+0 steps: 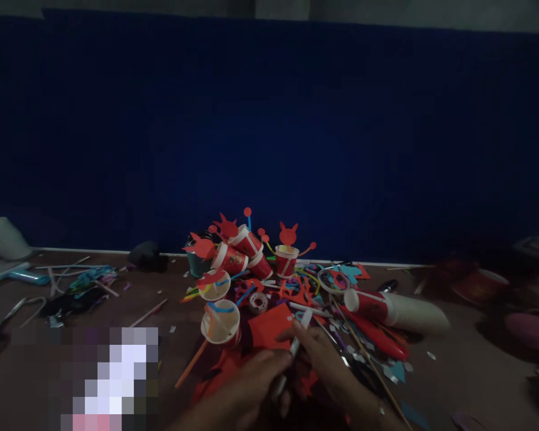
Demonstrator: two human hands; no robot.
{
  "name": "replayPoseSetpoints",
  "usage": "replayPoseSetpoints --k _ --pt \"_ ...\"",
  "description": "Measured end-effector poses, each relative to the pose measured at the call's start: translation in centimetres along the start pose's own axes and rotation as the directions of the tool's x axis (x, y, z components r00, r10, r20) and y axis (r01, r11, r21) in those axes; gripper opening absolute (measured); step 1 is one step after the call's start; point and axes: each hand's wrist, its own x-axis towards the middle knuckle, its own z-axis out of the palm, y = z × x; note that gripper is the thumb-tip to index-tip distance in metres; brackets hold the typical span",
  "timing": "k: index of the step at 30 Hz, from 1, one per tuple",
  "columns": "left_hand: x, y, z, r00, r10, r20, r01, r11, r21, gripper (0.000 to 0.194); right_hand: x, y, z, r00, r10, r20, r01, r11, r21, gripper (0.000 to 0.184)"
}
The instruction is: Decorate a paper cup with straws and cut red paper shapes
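My right hand (pixel 326 359) grips the upper part of a slim white marker pen (pixel 300 336), held slanted in front of me. My left hand (pixel 256 383) is closed around its darker lower end, where detail is blurred. Just beyond my hands lies a red paper sheet (pixel 269 323). Left of it stands a paper cup (pixel 221 323) with bent straws in it, and another cup (pixel 215 287) is behind. Farther back, a red cup (pixel 286 261) carries a horned red paper head (pixel 288 234) and straw arms ending in red discs.
More decorated cups (pixel 227 257) lean together beside a dark container (pixel 198 257). A stack of cups (pixel 413 311) lies on its side at right, near a long wooden stick (pixel 368 359). Scissors (pixel 4 323) and straws lie at left. A blue wall (pixel 269 131) stands behind.
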Motion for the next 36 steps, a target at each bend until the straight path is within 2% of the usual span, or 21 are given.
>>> replayPoseSetpoints --k 2,5,11,14,17,19,20,21,23,24,25,26,27,28,30,33,36 --pt "0.1 -0.7 0.1 0.999 0.022 -0.050 -0.021 1.000 0.020 0.047 0.2 0.3 0.0 1.000 -0.010 -0.012 0.009 0.998 -0.064 0.060" --pt "0.3 -1.1 0.2 0.997 -0.018 -0.069 0.018 1.000 0.000 0.056 0.3 0.4 0.2 0.997 -0.023 -0.077 0.015 0.995 -0.100 0.059" --pt "-0.2 0.1 0.3 0.997 -0.030 -0.076 0.033 0.999 0.039 0.055 0.0 0.6 0.7 0.982 -0.038 -0.185 0.041 0.999 0.015 0.059" --pt "-0.4 0.0 0.6 0.996 -0.039 -0.082 0.045 0.996 0.074 0.051 -0.1 0.8 0.7 0.977 -0.064 -0.205 0.072 0.997 0.032 0.057" --pt "-0.2 -0.3 0.6 0.992 -0.005 -0.123 0.028 0.983 0.182 0.046 -0.2 0.4 0.2 0.971 -0.116 -0.211 0.122 0.992 0.015 0.050" --pt "-0.2 -0.2 0.4 0.974 0.099 -0.206 -0.023 0.939 0.343 0.044 -0.3 -0.3 -0.4 0.953 -0.127 -0.275 0.138 0.990 0.021 0.046" --pt "-0.3 -0.1 0.3 0.948 0.191 -0.254 -0.055 0.884 0.463 0.041 -0.3 -0.7 -0.7 0.940 -0.126 -0.318 0.144 0.989 0.033 0.045" --pt "-0.5 0.2 0.1 0.907 0.309 -0.285 -0.074 0.786 0.614 0.035 -0.2 -1.0 -1.0 0.925 -0.121 -0.360 0.151 0.987 0.057 0.044" --pt "-0.9 0.4 0.1 0.821 0.522 -0.231 -0.032 0.446 0.894 0.024 0.1 -1.3 -1.5 0.918 -0.103 -0.384 0.164 0.978 0.130 0.040" --pt "-1.2 0.4 0.1 0.827 0.533 -0.178 0.056 0.237 0.970 0.026 0.3 -1.2 -1.7 0.924 -0.101 -0.370 0.173 0.970 0.168 0.037" --pt "-1.4 0.1 0.2 0.854 0.486 -0.187 0.193 0.037 0.980 0.030 0.5 -1.0 -1.9 0.932 -0.102 -0.347 0.179 0.964 0.198 0.034" --pt "-1.5 -0.4 0.4 0.882 0.417 -0.218 0.294 -0.128 0.947 0.035 0.7 -0.8 -2.0 0.940 -0.107 -0.324 0.181 0.961 0.210 0.034" --pt "-1.6 -1.1 0.6 0.886 0.402 -0.233 0.349 -0.245 0.905 0.038 0.9 -0.4 -2.1 0.947 -0.107 -0.302 0.174 0.963 0.206 0.033" --pt "-1.6 -1.9 0.7 0.895 0.387 -0.220 0.355 -0.322 0.878 0.040 1.1 -0.1 -2.1 0.955 -0.091 -0.283 0.148 0.972 0.185 0.032" --pt "-1.5 -3.5 1.0 0.872 0.434 -0.228 0.409 -0.388 0.826 0.041 1.4 0.6 -2.2 0.968 -0.045 -0.246 0.075 0.991 0.115 0.028" --pt "-1.3 -5.3 1.3 0.852 0.485 -0.200 0.421 -0.406 0.811 0.040 1.7 1.4 -2.5 0.986 -0.054 -0.160 0.055 0.999 0.000 0.030" --pt "-1.1 -5.9 1.3 0.830 0.527 -0.181 0.427 -0.393 0.814 0.039 2.0 2.0 -2.8 0.987 -0.092 -0.129 0.079 0.992 -0.102 0.033"
